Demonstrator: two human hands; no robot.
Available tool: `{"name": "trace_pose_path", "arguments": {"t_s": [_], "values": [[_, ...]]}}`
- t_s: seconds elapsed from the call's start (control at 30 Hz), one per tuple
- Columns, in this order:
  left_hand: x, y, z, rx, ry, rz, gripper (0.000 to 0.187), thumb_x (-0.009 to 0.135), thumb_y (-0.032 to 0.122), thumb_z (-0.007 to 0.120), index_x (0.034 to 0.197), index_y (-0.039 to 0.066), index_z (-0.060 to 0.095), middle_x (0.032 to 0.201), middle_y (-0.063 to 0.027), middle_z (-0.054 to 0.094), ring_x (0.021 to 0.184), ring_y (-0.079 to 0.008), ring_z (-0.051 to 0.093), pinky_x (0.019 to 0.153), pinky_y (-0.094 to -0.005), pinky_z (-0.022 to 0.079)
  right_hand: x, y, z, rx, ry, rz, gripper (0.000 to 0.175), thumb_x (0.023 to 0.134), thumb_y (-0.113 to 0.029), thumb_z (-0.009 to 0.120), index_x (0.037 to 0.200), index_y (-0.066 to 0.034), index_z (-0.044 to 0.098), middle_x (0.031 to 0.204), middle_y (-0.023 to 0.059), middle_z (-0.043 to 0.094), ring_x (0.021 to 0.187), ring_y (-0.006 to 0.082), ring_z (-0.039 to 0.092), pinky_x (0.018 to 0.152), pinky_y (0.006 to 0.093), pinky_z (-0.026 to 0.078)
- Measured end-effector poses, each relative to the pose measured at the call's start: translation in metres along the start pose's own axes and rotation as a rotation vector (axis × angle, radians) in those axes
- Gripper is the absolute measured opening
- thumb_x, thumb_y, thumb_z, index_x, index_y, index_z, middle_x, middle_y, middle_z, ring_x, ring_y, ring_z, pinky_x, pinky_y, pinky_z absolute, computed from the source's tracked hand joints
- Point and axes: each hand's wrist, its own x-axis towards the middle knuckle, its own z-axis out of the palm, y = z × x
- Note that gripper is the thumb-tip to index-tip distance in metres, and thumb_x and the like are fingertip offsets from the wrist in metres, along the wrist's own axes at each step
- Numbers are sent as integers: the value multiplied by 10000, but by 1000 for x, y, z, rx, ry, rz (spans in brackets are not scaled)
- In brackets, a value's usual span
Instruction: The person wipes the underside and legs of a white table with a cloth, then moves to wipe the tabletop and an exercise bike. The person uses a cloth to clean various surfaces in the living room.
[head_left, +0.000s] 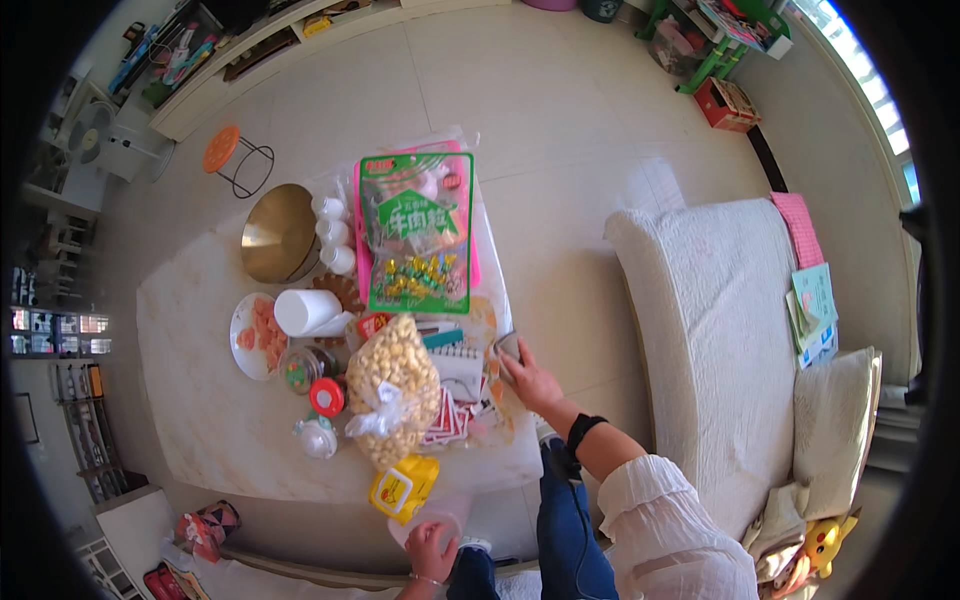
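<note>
My right hand (534, 382) grips a folded grey cloth (508, 346) at the right edge of the marble-patterned table (202, 420). Beside it on the table lie a spiral notebook (459, 367) and red-backed playing cards (448, 420). My left hand (432, 553) is low at the near edge, against a translucent pinkish plastic container (450, 510); its fingers are curled, and whether they grip the rim is unclear. Just above it a yellow pack of wipes (420, 480) overlaps the table edge. A knotted clear bag of round beige snacks (397, 367) stands behind the pack.
A large green snack bag (416, 232) lies on a pink tray (363, 270). Left of it are white bottles (334, 232), a brass-coloured bowl (277, 232), a paper roll (304, 313), a plate (241, 360) and a red-lidded jar (328, 396). A covered sofa (712, 315) stands right.
</note>
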Motion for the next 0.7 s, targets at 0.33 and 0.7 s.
{"name": "trace_pose_path", "arguments": {"t_s": [0.33, 0.7], "values": [[-62, 38, 15, -122, -150, -460, 252, 817, 233, 666, 1009, 72, 644, 1023, -159, 637, 957, -373, 585, 846, -463, 476, 209, 23, -124, 1, 614, -83, 503, 849, -130, 611, 1328, -222, 487, 1355, 189, 443, 1092, 386, 550, 787, 449, 521], [-100, 48, 46, -319, -261, -740, 352, 910, 301, 594, 1114, 18, 636, 1090, -205, 625, 1028, -370, 576, 913, -408, 460, 338, -12, -143, -253, 326, -429, 465, 849, -203, 567, 1307, -249, 501, 1525, 50, 287, 1310, 316, 405, 958, 413, 478]]}}
